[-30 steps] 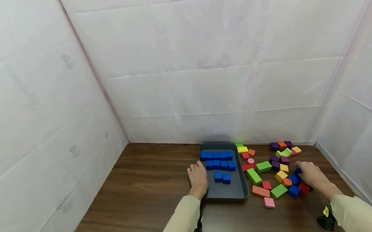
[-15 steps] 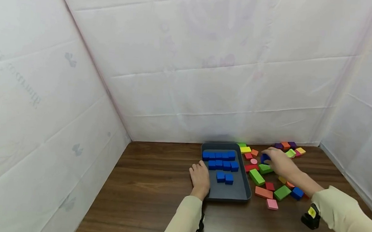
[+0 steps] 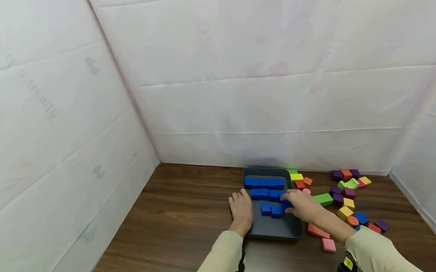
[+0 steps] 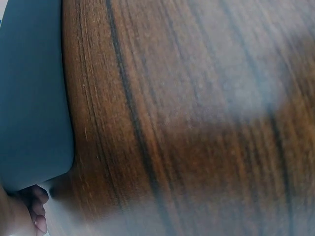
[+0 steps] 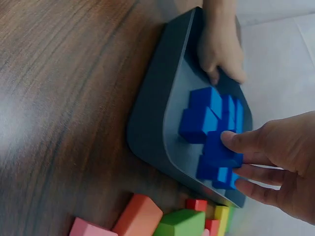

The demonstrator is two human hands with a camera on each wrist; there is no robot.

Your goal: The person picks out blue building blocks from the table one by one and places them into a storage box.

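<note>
A dark grey tray (image 3: 272,229) lies on the wooden table with several blue blocks (image 3: 265,183) lined up in it. My right hand (image 3: 287,204) reaches in from the right and pinches a blue block (image 3: 284,205) low over the tray's right side, beside the other blue ones. In the right wrist view, the thumb and fingers of that hand (image 5: 231,162) clasp the block (image 5: 216,147) next to a small blue cluster (image 5: 202,115). My left hand (image 3: 241,206) holds the tray's left rim, its fingers (image 5: 221,46) curled over the edge.
Loose coloured blocks lie to the right of the tray: a green one (image 3: 323,198), an orange one (image 3: 317,231), a pink one (image 3: 329,245), purple, yellow and red ones farther back. White sheeted walls close in the back and both sides. The tray's corner (image 4: 29,98) sits on bare wood (image 4: 197,123).
My right hand picked a blue block out of the loose pile and carried it left, until it was over the tray. My left hand stayed on the tray's rim.
</note>
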